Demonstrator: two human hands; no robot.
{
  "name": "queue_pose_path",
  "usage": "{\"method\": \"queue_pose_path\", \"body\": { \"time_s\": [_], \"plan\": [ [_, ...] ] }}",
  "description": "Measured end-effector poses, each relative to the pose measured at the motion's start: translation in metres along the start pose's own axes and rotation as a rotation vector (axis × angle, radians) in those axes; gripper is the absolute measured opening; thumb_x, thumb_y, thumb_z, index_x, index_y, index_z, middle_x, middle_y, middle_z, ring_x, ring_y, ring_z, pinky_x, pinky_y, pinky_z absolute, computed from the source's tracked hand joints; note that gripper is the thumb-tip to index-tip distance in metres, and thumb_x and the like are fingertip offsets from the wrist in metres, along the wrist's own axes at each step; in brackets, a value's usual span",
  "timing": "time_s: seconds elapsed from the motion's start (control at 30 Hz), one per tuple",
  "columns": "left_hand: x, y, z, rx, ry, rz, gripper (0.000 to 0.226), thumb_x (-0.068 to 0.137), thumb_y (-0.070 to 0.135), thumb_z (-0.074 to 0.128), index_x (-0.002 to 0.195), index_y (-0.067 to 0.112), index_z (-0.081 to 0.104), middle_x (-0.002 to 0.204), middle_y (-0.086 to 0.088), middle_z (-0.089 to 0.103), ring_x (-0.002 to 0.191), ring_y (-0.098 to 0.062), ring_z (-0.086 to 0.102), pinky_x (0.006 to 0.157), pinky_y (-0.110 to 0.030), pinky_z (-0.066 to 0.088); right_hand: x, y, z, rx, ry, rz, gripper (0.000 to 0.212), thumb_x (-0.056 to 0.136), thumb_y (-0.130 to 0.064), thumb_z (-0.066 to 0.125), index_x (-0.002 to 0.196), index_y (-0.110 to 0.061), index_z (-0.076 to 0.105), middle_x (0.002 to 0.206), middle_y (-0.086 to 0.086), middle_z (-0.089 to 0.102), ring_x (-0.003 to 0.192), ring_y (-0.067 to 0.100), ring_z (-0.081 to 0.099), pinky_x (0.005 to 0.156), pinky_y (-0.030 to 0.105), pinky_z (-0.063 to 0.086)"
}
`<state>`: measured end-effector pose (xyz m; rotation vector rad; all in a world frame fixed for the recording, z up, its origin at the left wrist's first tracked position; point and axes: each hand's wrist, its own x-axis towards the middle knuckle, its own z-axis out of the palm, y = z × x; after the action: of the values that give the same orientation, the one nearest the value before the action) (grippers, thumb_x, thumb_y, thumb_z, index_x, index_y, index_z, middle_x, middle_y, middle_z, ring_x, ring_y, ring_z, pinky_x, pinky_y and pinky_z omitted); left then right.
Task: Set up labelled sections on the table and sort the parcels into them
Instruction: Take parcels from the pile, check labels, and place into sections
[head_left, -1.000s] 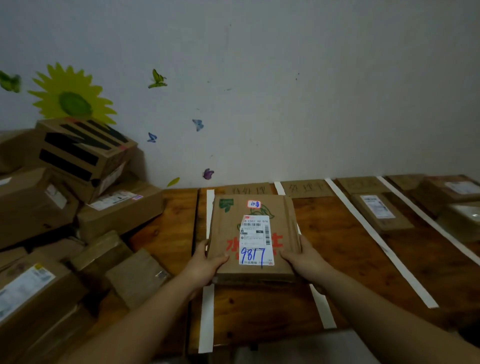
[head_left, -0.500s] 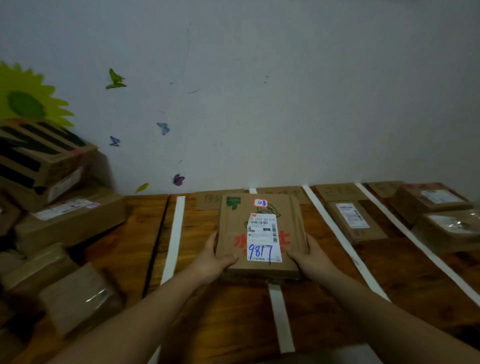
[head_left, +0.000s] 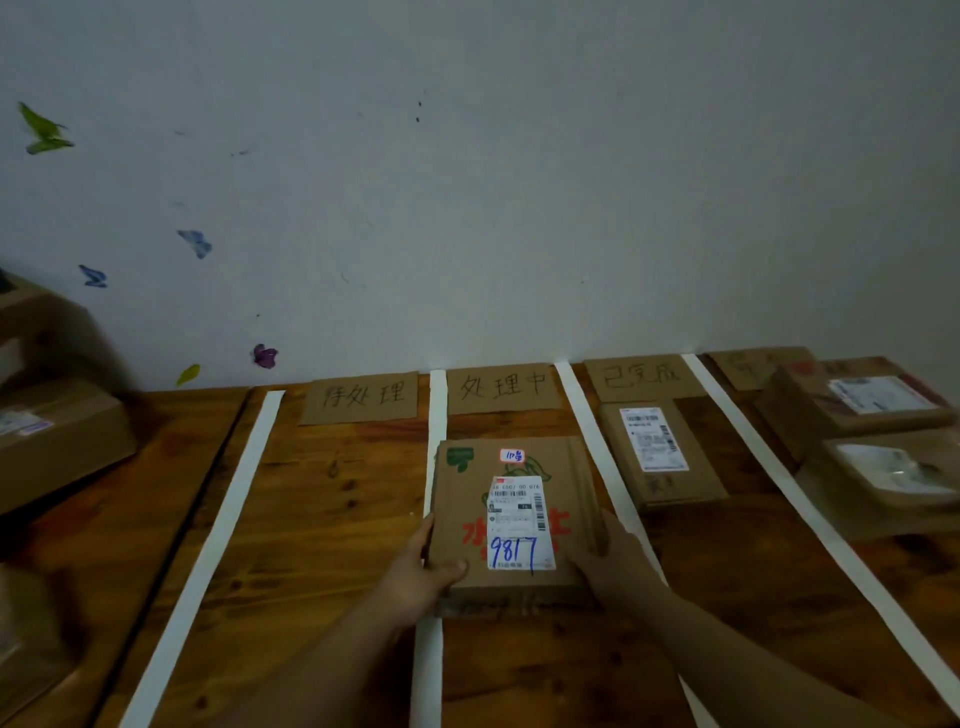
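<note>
I see both hands clamped on a flat brown cardboard parcel (head_left: 514, 525) with a white shipping label marked 9817 in blue, just below the middle of the frame. The left hand (head_left: 415, 577) grips its lower left corner, thumb laid over the top face and fingers along the side; the right hand (head_left: 613, 564) presses against the lower right edge, fingers wrapped on the side. The parcel's long axis runs from the bottom of the frame toward the wall, its label reading upright to me, the top end pointing at the brown cardboard sign (head_left: 503, 387) with handwritten characters in the upper middle. It sits between two white tape strips, its left edge overlapping the left strip (head_left: 435, 410), the right strip (head_left: 587, 431) just beside it; whether it rests on the wooden table (head_left: 322, 519) or is lifted, I cannot tell. Right of that strip lies another flat brown parcel (head_left: 660, 457), also lengthwise toward the wall, below a second cardboard sign (head_left: 641, 376). A third sign (head_left: 361, 397) stands to the left, over a bare section.
</note>
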<state>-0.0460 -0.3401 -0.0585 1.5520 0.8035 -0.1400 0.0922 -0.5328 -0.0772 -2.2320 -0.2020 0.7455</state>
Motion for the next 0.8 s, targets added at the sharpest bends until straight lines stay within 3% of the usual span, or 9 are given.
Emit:
{"method": "queue_pose_path", "body": {
  "time_s": [0.1,0.23,0.33,0.4,0.5,0.6,0.67,0.73,0.8],
  "plan": [
    [0.008,0.001,0.005,0.106,0.006,-0.003,0.089,0.085,0.013,0.067,0.151,0.027,0.008,0.139,-0.004,0.047,0.116,-0.018,0.054,0.082,-0.025,0.056,0.014,0.01,-0.001,-0.011,-0.025,-0.006,0.084,0.083,-0.051,0.063,0.149,-0.021,0.022,0.148,0.007,0.039,0.133,0.028,0.04,0.109,0.05,0.036],
    [0.013,0.015,0.014,0.275,-0.052,0.017,0.101,0.082,0.01,0.07,0.15,0.025,-0.003,0.143,0.0,0.041,0.113,-0.008,0.045,0.063,-0.002,0.045,0.021,0.011,-0.003,0.024,-0.041,-0.096,0.088,0.078,-0.043,0.074,0.148,-0.027,0.023,0.138,-0.004,0.043,0.129,0.02,0.042,0.108,0.045,0.037],
    [0.019,0.023,0.019,0.329,-0.027,0.044,0.099,0.084,0.005,0.067,0.149,0.021,-0.005,0.144,-0.002,0.039,0.119,-0.009,0.041,0.063,0.003,0.041,0.038,0.017,-0.002,0.032,-0.073,-0.128,0.104,0.05,-0.072,0.079,0.138,-0.046,0.032,0.133,-0.012,0.05,0.124,0.016,0.048,0.104,0.05,0.042],
    [0.027,0.025,0.019,0.368,-0.006,0.053,0.095,0.083,0.003,0.067,0.15,0.02,0.002,0.132,0.007,0.044,0.112,-0.004,0.039,0.064,0.004,0.041,0.051,0.022,-0.001,0.038,-0.102,-0.151,0.109,0.044,-0.079,0.075,0.138,-0.049,0.029,0.135,-0.011,0.048,0.125,0.017,0.047,0.103,0.052,0.042],
    [0.038,0.027,0.017,0.41,0.027,0.059,0.087,0.082,0.004,0.069,0.148,0.021,0.014,0.117,0.021,0.043,0.112,-0.001,0.041,0.074,-0.001,0.042,0.052,0.006,-0.007,-0.011,-0.104,-0.147,0.116,0.046,-0.076,0.074,0.144,-0.045,0.02,0.143,-0.008,0.037,0.131,0.021,0.038,0.108,0.053,0.034],
    [0.043,0.034,0.013,0.482,0.058,0.047,0.082,0.083,0.012,0.07,0.147,0.021,0.019,0.136,0.007,0.045,0.122,-0.009,0.044,0.078,-0.006,0.041,0.053,-0.008,-0.014,-0.095,-0.122,-0.132,0.117,0.055,-0.066,0.078,0.148,-0.036,0.015,0.15,0.002,0.029,0.137,0.028,0.031,0.11,0.052,0.03],
    [0.039,0.042,0.008,0.513,0.083,0.03,0.078,0.082,0.025,0.071,0.145,0.019,0.025,0.141,0.001,0.044,0.127,-0.016,0.044,0.089,-0.013,0.042,0.057,-0.015,-0.018,-0.173,-0.109,-0.128,0.112,0.061,-0.058,0.078,0.149,-0.032,0.015,0.153,0.006,0.022,0.14,0.031,0.024,0.112,0.054,0.027],
    [0.03,0.052,-0.006,0.541,0.138,0.01,0.076,0.085,0.032,0.067,0.147,0.021,0.024,0.147,-0.003,0.038,0.132,-0.021,0.041,0.098,-0.025,0.039,0.057,-0.028,-0.022,-0.253,-0.067,-0.172,0.097,0.065,-0.053,0.077,0.145,-0.03,0.026,0.153,0.006,0.025,0.141,0.03,0.024,0.112,0.053,0.028],
    [0.015,0.059,-0.029,0.572,0.216,-0.01,0.076,0.088,0.033,0.062,0.149,0.024,0.018,0.152,-0.004,0.03,0.136,-0.024,0.035,0.103,-0.034,0.036,0.048,-0.049,-0.024,-0.298,-0.04,-0.237,0.071,0.072,-0.051,0.072,0.132,-0.028,0.042,0.143,0.0,0.039,0.134,0.023,0.033,0.107,0.041,0.035]
  ]
}}
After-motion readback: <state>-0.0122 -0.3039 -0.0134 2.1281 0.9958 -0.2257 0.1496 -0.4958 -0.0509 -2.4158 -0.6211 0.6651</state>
